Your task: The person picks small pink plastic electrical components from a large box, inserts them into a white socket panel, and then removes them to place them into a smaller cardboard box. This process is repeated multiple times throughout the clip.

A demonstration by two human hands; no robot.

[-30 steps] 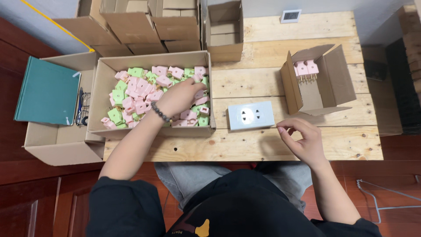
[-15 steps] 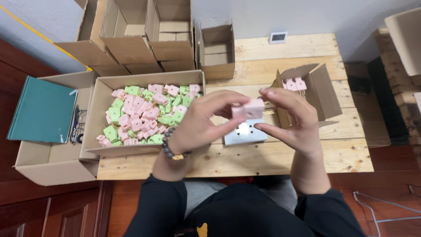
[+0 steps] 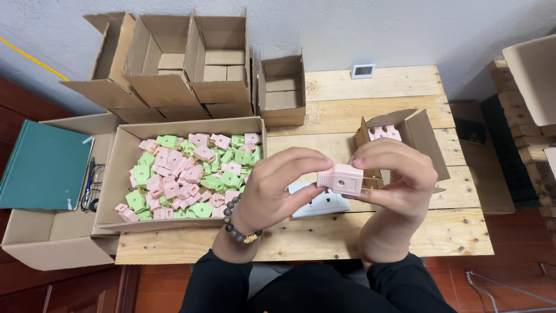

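Both hands hold one pink plug adapter (image 3: 340,178) up in front of me, above the table. My left hand (image 3: 272,191), with a bead bracelet on its wrist, pinches its left end. My right hand (image 3: 394,179) grips its right end, where metal prongs show. Below them a white socket plate (image 3: 324,204) lies on the wooden table (image 3: 347,243). A wide cardboard box (image 3: 116,174) at the left holds several pink and green adapters (image 3: 191,174). A small open carton (image 3: 425,139) at the right holds a few pink adapters.
Several empty open cartons (image 3: 174,64) stand along the back wall, one smaller carton (image 3: 282,93) beside them. A green folder (image 3: 43,165) and eyeglasses (image 3: 92,185) rest in a box at far left. A small white display (image 3: 363,71) sits at the table's back edge.
My left hand left the box of adapters and came to the middle with a pink adapter. My right hand rose from the table to meet it; both now hold the adapter.
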